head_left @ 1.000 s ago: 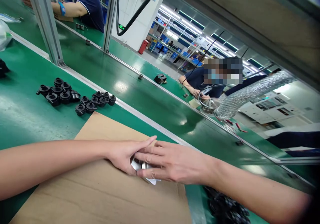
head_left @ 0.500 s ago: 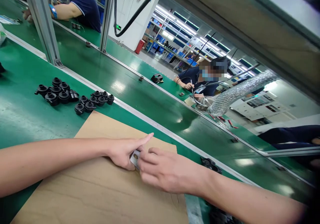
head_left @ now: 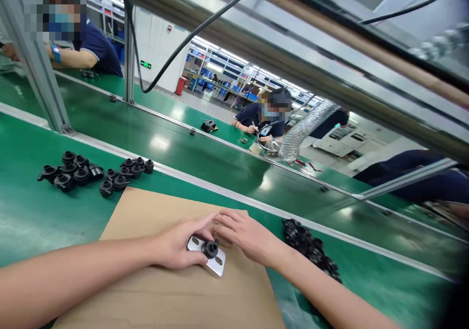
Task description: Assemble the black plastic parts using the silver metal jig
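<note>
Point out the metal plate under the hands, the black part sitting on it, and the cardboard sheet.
metal plate (head_left: pixel 216 266), head view, on its bare right end.
black part (head_left: pixel 210 249), head view, on its round top.
cardboard sheet (head_left: pixel 146 211), head view, on a bare patch near its far edge.

Bare cardboard sheet lay open near the hands; black plastic parts crowded the left, another black pile the right.
</note>
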`<state>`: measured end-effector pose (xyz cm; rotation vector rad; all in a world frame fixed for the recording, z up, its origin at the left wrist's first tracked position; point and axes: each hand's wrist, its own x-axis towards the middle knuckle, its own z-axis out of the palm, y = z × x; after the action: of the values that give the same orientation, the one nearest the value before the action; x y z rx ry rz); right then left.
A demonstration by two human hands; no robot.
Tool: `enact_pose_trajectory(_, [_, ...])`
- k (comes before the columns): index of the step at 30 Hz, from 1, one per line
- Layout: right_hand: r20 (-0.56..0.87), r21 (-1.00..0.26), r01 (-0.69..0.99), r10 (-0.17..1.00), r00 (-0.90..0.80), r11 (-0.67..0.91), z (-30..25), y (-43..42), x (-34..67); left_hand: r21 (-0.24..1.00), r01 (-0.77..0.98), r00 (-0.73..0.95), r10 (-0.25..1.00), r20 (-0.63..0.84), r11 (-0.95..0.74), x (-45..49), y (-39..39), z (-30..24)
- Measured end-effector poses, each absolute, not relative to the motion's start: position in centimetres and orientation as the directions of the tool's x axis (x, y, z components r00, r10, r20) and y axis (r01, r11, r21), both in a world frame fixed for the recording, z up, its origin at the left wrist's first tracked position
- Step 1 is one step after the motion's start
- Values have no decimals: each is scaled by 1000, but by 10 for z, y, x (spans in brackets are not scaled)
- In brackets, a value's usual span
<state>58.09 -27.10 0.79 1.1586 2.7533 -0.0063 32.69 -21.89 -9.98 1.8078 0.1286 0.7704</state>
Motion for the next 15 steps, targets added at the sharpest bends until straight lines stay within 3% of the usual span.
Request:
enact_pose_trajectory(2, [-85,-31,848,844,-530,530,3,-278,572,877,-295,710,527,467,-380,328,-228,-96])
enact_pose_trajectory(4, [69,-286,904,948,-311,317,3,-285,556,838,-255,612,590,527,-483,328,-235,-94])
enact_pose_trajectory(7, [74,-693,713,994,-76,106,2,-299,528,668,-104,520,533,668,-737,326,-237,-92])
enact_pose_trajectory(10, [47,-801,593,995,-87,89,-7,-310,509,523,-18,522,439,732,-852,325,-234,-91])
enact_pose_trajectory(13, [102,-903,414,993,-59,117,-20,-316,506,522,-25,506,439,742,-852,324,-230,-86])
enact_pose_trajectory(15, [60,-966,251,998,3,57,-27,-318,509,562,-70,518,451,726,-824,323,-228,-83])
